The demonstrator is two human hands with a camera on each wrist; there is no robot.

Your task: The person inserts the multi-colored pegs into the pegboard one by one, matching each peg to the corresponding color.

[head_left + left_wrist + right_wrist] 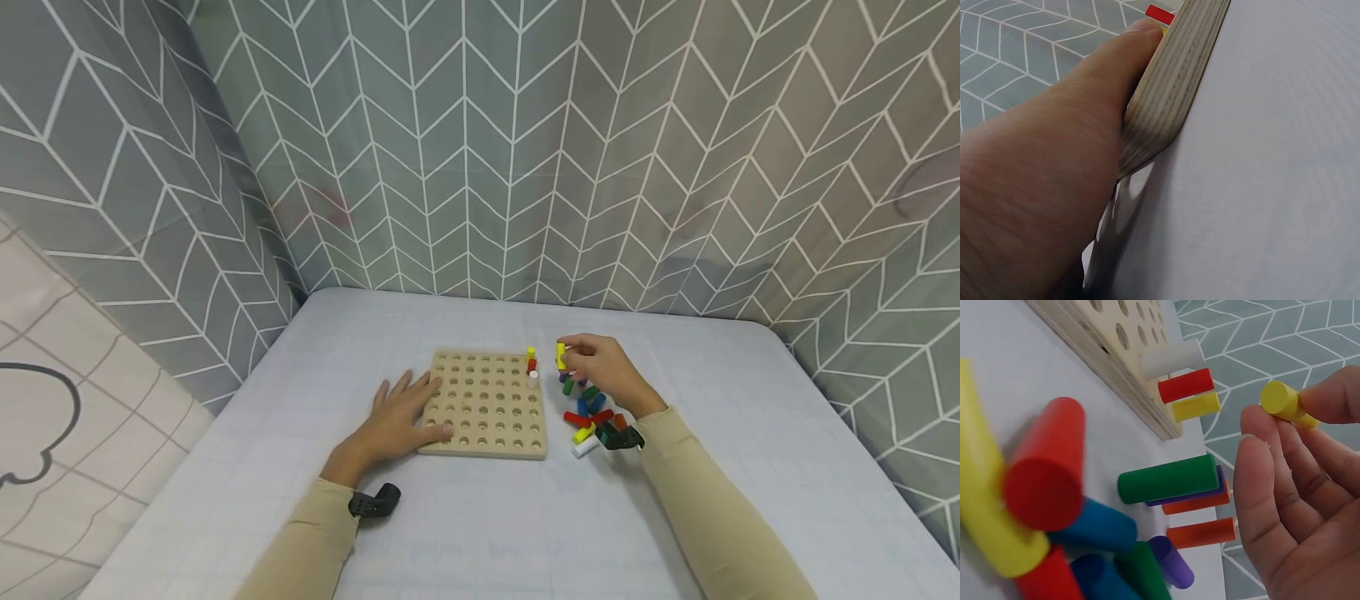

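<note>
My right hand (602,367) pinches a yellow peg (1284,402) between thumb and fingers, above the loose pegs right of the board. My left hand (397,421) lies spread over the left edge of the wooden pegboard (483,425), thumb on its top face near the front corner. Along the board's right column, toward the back, stand a yellow peg (531,352), a red peg (532,365) and a white peg (533,380). In the left wrist view the board's layered edge (1169,81) shows beside the thumb.
Loose pegs in several colours lie heaped right of the board, among them a green peg (1169,478), a red peg (1047,462) and a white peg (585,447). The white table (450,533) ends at a patterned grey curtain (480,167) behind.
</note>
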